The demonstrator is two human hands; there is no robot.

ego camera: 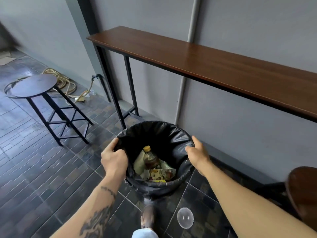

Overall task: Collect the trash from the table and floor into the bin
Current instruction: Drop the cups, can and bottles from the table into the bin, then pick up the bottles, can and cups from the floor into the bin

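Note:
A round bin point(159, 188) lined with a black bag stands on the tiled floor in front of me. Inside lie a brown bottle point(151, 158) with a yellow cap and several wrappers point(163, 173). My left hand point(114, 158) grips the bin's left rim, fingers curled over the bag's edge. My right hand point(197, 152) holds the right rim, thumb inside and fingers outside. A clear round plastic lid point(185, 218) lies on the floor just right of my foot. The long wooden table point(214, 66) along the wall has a bare top.
A round stool point(34, 85) stands at the left, with a coiled hose point(63, 81) on the floor behind it. Another stool's seat point(303, 191) shows at the right edge. The grey wall runs close behind the bin.

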